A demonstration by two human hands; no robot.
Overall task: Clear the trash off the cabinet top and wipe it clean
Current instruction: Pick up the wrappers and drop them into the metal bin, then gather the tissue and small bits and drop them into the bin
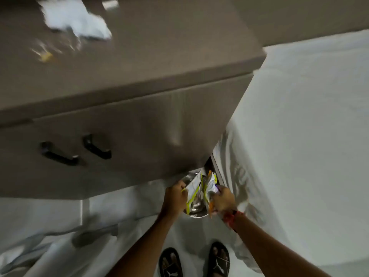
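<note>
The brown cabinet top (159,52) fills the upper left. On it lie a crumpled white cloth or paper (75,19), clear plastic scraps with a yellow bit (46,54) and a small white object (110,4). Low down by the cabinet's corner, my left hand (175,196) grips a white and yellow-green wrapper (194,188). My right hand (223,200) grips another wrapper with orange edges (210,186). Both wrappers hang over a shiny metal bin (195,211) on the floor. The frame is motion-blurred.
A bed with a white sheet (299,136) stands at the right, close to the cabinet. The cabinet front has two black handles (95,146). My feet in black sandals (195,260) stand on the pale floor. White fabric (50,250) lies at the lower left.
</note>
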